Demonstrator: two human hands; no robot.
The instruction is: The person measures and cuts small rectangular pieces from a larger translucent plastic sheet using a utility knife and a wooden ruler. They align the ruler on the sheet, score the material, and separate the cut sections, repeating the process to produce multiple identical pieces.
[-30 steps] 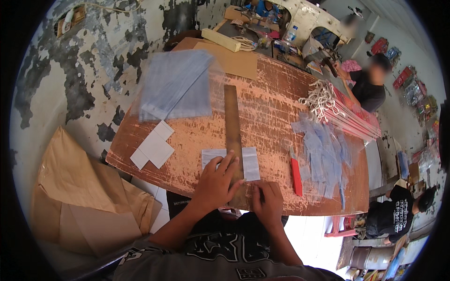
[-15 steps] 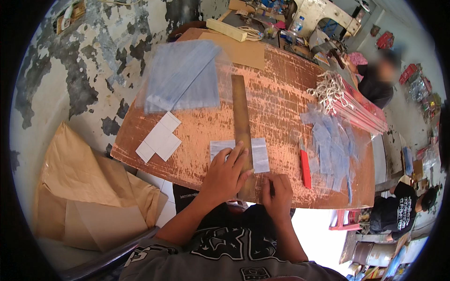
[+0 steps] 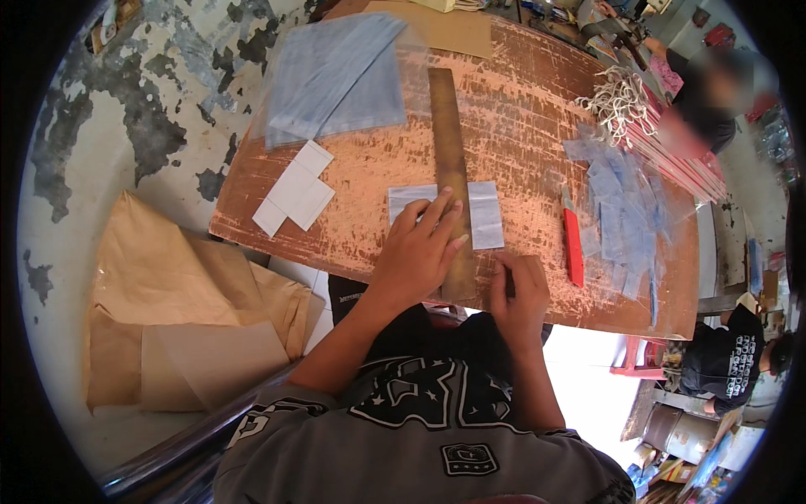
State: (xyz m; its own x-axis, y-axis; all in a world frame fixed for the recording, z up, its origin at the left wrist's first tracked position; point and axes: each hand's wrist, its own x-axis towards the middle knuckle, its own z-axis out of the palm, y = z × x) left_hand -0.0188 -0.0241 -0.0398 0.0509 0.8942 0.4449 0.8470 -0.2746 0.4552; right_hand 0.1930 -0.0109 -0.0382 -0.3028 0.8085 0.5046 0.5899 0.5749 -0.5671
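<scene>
- Left hand (image 3: 417, 252): forearm rises from the lower edge, leaning rightward; palm down, fingers spread flat and pointing away from the person. It presses on the near stretch of the ruler and on the sheet beneath, gripping nothing.
- Right hand (image 3: 518, 291): forearm comes up just right of the ruler; fingers curled loosely inward at the ruler's near end, knuckles up. Whether it holds a small tool cannot be told; the fingertips sit against the ruler's right edge.
- Ruler (image 3: 449, 168): long, flat, brownish wooden strip, lying lengthwise away from the person across the middle of the desk; its near end reaches the front edge, partly hidden by both hands.
- Sheet (image 3: 485, 214): pale grey-white rectangle lying crosswise under the ruler, showing on both sides of it; left part partly covered by the left hand.
- Desk (image 3: 520, 109): worn reddish-brown top with scuffed pale patches.
- Knife (image 3: 573, 244): red-handled, right of the ruler, well clear of the right hand, lying parallel to the ruler.
- White cards (image 3: 295, 189): small overlapping stack left of the ruler, near the desk's left corner.
- Plastic bag (image 3: 336, 76): large clear bluish bag, left of the ruler's far end.
- Cut pieces (image 3: 621, 218): bluish clear scraps heaped right of the knife.
</scene>
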